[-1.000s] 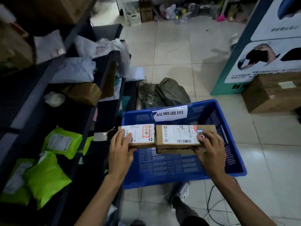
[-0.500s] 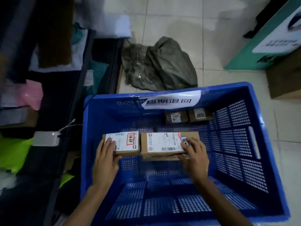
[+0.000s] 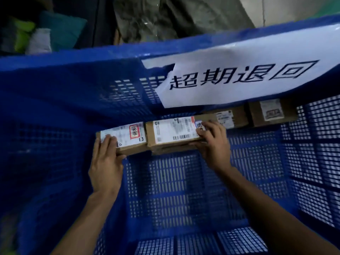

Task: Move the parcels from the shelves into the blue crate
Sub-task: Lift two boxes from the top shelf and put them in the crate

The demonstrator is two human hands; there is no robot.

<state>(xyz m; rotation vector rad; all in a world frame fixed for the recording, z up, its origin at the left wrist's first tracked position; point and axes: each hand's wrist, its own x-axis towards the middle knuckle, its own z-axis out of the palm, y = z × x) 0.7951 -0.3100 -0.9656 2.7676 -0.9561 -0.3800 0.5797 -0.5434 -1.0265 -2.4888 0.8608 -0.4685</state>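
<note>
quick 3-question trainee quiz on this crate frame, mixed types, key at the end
1. True or false: the left hand and right hand each hold a parcel inside the blue crate.
2. How many boxes already lie by the far wall, right of the held ones? A) none B) two C) five
3. Fill in: the left parcel carries a stamp outlined in ___.

Key: 1 true. 2 B: one box and another under the white paper sign. 3 red.
</note>
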